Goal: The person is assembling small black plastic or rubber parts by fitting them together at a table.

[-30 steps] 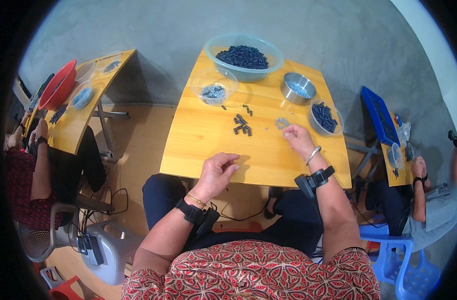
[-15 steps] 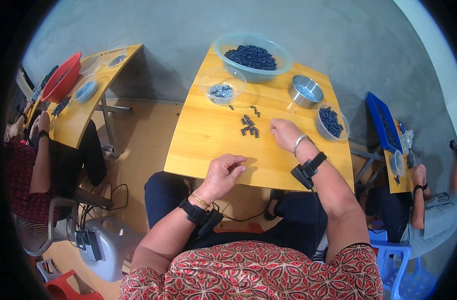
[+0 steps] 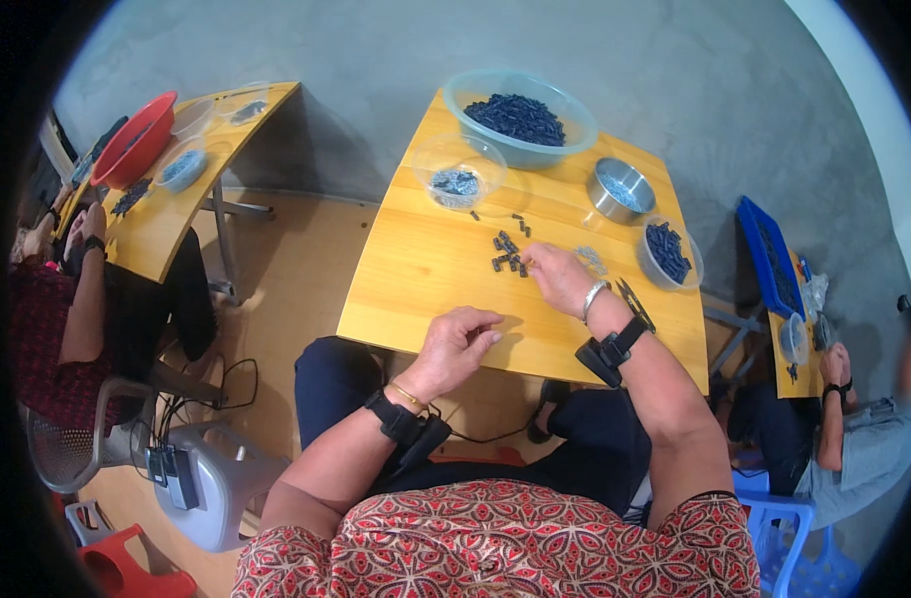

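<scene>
The right hand — closure of fingers unclear — seemed to need light pinching beside the black pieces, the left hand having fingers slightly apart.

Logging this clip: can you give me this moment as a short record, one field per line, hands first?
Left hand: above the near edge of the yellow table, thumb toward forefinger; hold unclear
Right hand: fingertips beside the loose black pieces; grip contents hidden
Left hand point
Loose silvery pieces: small group beyond the right hand
Tool: slim black one, by the right wrist
Containers: pale-blue basin, clear bowl, metal bowl, clear tub
Neighbours: one person seated at right
</scene>
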Demonstrator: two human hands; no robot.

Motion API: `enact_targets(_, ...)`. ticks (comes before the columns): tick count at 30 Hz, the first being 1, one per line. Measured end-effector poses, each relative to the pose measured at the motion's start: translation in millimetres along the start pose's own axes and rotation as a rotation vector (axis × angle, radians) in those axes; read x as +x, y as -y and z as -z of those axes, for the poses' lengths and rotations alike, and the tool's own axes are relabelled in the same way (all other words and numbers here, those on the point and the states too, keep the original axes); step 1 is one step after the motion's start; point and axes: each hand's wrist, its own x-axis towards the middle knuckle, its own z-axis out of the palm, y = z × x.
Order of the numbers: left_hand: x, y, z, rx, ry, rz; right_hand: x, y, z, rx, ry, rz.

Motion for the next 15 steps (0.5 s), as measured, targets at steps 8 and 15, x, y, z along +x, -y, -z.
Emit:
enact_targets(8, 0, -3, 0, 0.031, -0.013, 0.013, 1, 5, -1, -0.041, 0.107, 0.031)
enact_targets(15, -1, 0, -9, 0.119, -0.112, -0.031, -30, 34, -17, -0.075, 0.135, 0.058)
